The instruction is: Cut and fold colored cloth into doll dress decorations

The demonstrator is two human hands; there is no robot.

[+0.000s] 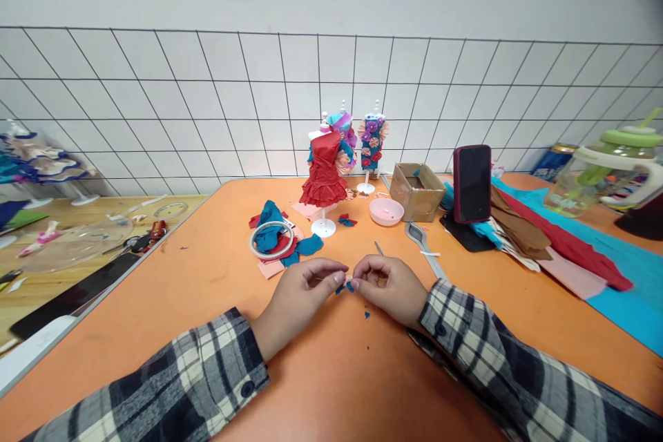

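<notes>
Lower centre of frame: scrap (pixel 351 286), blue and pale pink, pinched in narrow grip between left hand (pixel 305 293) and right hand (pixel 394 290); shaping apparently incomplete, though too small and too covered by fingers to confirm. Done, as far as visible: red dress (pixel 325 164) fitted on stand (pixel 324 228), upper centre. Near stand foot: red-and-blue piece (pixel 347 221), loose on table (pixel 202 280). Probably left: completion of scrap; also cloth (pixel 309 244), unused at ring (pixel 251 242), left of centre.
</notes>
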